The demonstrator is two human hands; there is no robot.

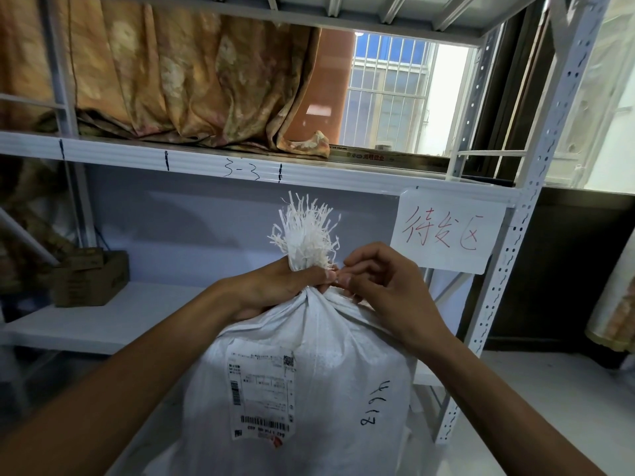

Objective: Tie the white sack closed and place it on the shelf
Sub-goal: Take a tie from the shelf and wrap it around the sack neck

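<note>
A white woven sack [330, 379] stands upright in front of me, with a shipping label and black handwriting on its side. Its mouth is bunched into a neck, and a frayed tuft [305, 231] sticks up above it. My left hand [275, 290] is clenched around the neck from the left. My right hand [388, 286] pinches something small at the neck from the right, fingertips touching the left thumb; what it pinches is hidden. Behind the sack is a white metal shelf [144, 314].
A brown cardboard box [91, 278] sits at the left of the middle shelf board. The upper board [206, 163], marked "3-3", holds draped orange curtain fabric [192, 80]. A paper sign [446, 231] with red writing hangs at the right, beside the perforated upright [508, 255].
</note>
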